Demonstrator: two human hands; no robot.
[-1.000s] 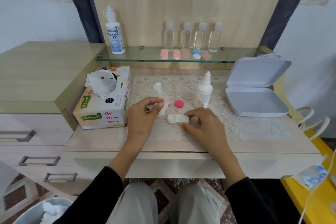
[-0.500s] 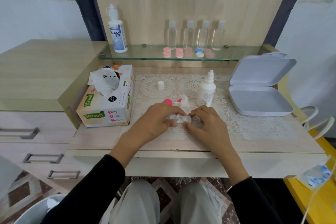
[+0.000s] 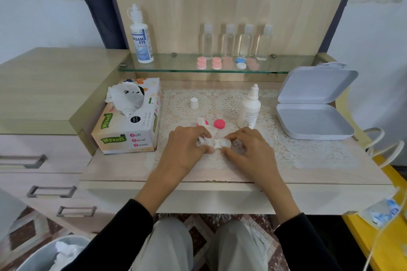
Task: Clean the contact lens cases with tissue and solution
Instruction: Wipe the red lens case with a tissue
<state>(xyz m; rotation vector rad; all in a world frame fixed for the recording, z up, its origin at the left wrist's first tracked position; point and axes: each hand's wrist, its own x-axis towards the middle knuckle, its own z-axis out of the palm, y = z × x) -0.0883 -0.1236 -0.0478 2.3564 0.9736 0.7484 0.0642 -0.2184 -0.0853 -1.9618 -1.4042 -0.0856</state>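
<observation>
A white contact lens case (image 3: 225, 143) lies on the lace mat in front of me. My right hand (image 3: 248, 149) pinches its right end between thumb and forefinger. My left hand (image 3: 187, 147) holds a crumpled white tissue (image 3: 206, 141) and presses it into the case's left well. Two pink caps (image 3: 219, 124) lie just behind the hands, one partly hidden by the tissue. A small white solution bottle (image 3: 250, 110) stands uncapped to the right of them. Its white cap (image 3: 194, 103) stands further back on the mat.
A tissue box (image 3: 130, 125) sits at left. An open grey box (image 3: 312, 114) sits at right. The glass shelf (image 3: 176, 66) holds a large solution bottle (image 3: 141, 37), several clear bottles and several lens cases (image 3: 217, 63). A bin (image 3: 50, 253) with used tissue stands at lower left.
A second ago my left hand held the tissue apart from the case. It has since brought the tissue down onto the left well. My right hand kept its grip on the case.
</observation>
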